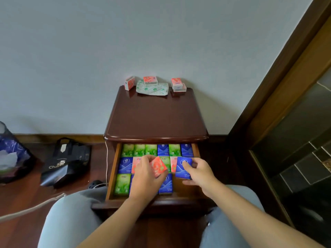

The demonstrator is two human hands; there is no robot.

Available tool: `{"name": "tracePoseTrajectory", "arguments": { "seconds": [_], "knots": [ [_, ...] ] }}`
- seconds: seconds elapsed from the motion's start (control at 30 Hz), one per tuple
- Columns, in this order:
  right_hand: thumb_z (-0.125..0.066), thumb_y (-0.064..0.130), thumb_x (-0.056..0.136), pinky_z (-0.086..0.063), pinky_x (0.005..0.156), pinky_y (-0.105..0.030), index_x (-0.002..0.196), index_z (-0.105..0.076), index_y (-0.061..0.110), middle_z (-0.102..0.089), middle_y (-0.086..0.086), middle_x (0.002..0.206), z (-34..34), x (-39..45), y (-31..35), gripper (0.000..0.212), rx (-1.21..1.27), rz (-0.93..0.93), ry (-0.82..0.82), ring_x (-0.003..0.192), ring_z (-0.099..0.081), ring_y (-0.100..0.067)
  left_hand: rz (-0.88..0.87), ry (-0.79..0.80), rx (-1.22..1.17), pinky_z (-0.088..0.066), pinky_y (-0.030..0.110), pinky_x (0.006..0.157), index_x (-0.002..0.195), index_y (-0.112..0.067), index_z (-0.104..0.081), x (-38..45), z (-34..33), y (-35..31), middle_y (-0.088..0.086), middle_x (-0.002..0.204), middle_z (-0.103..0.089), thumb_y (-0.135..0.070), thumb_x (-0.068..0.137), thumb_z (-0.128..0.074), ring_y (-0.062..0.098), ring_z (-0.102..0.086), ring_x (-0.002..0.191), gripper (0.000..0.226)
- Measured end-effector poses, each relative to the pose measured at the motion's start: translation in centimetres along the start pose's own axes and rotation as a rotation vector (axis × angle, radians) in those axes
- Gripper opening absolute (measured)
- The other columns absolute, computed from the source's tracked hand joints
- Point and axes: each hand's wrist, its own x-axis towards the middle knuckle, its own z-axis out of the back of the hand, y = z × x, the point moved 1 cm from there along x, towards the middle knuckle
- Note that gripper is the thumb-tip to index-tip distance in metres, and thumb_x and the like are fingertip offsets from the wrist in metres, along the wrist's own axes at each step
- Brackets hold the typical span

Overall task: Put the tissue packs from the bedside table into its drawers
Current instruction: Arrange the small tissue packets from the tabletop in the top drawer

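Over the open drawer (112, 173) our left hand (146, 178) grips a red tissue pack (159, 166) and our right hand (198, 171) pinches a blue tissue pack (183, 167), both tilted, likely to slot into gaps our hands hide. Farther back on the bedside table (154, 119), red packs (150, 80) and a white-green wrapper (152, 89) wait; its print is unreadable.

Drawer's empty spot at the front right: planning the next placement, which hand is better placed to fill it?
Right. The right hand holds a blue pack directly above that gap; the left hand holds a red pack mid-drawer.

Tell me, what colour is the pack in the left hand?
Red pack, seen in the head view.
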Motion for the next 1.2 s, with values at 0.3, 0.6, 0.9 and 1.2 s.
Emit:
{"name": "tracePoseTrajectory", "arguments": {
  "seconds": [0.3, 0.6, 0.9, 1.2],
  "knots": [
    [-0.077, 0.029, 0.094, -0.058, 0.087, -0.032, 0.123, -0.069, 0.012, -0.073, -0.007, 0.123, -0.5, 0.0, -3.7, 0.035, -0.687, 0.044, -0.151, 0.109, -0.070, -0.024, 0.002, 0.103, 0.209, -0.038, 0.031, 0.106, 0.145, -0.013, -0.043, -2.5, -0.8, 1.6, 0.002, 0.142, -0.048, -0.021, 0.092, -0.071, 0.023, -0.042, 0.131, 0.061],
    [-0.077, 0.039, 0.094, -0.063, 0.090, -0.041, 0.124, -0.062, 0.010, -0.069, -0.009, 0.127, -1.5, 0.8, -3.9, 0.044, -0.812, -0.051, -0.143, 0.111, -0.071, -0.026, 0.061, 0.134, 0.131, -0.045, 0.028, 0.086, 0.149, -0.030, -0.032, -2.1, -1.2, 1.8, -0.006, 0.142, -0.046, -0.054, 0.096, -0.063, 0.014, -0.051, 0.125, 0.066],
    [-0.075, 0.043, 0.094, -0.062, 0.090, -0.040, 0.123, -0.065, 0.014, -0.068, -0.006, 0.129, -2.3, 0.9, -4.7, 0.042, -0.887, 0.024, -0.202, 0.118, -0.068, -0.024, 0.117, 0.120, 0.083, -0.052, 0.033, 0.080, 0.142, -0.047, -0.030, -2.0, -1.4, 1.7, -0.013, 0.142, -0.049, -0.067, 0.087, -0.067, 0.012, -0.057, 0.118, 0.070],
    [-0.064, 0.048, 0.099, -0.058, 0.075, -0.031, 0.118, -0.067, 0.018, -0.069, -0.002, 0.127, -1.7, 0.3, -3.7, 0.036, -0.940, 0.140, -0.212, 0.112, -0.068, -0.019, 0.153, 0.162, -0.089, -0.056, 0.039, 0.083, 0.140, -0.056, -0.029, -1.3, -0.9, 1.4, -0.015, 0.140, -0.042, -0.058, 0.088, -0.072, 0.012, -0.054, 0.117, 0.067]
  ]
}}
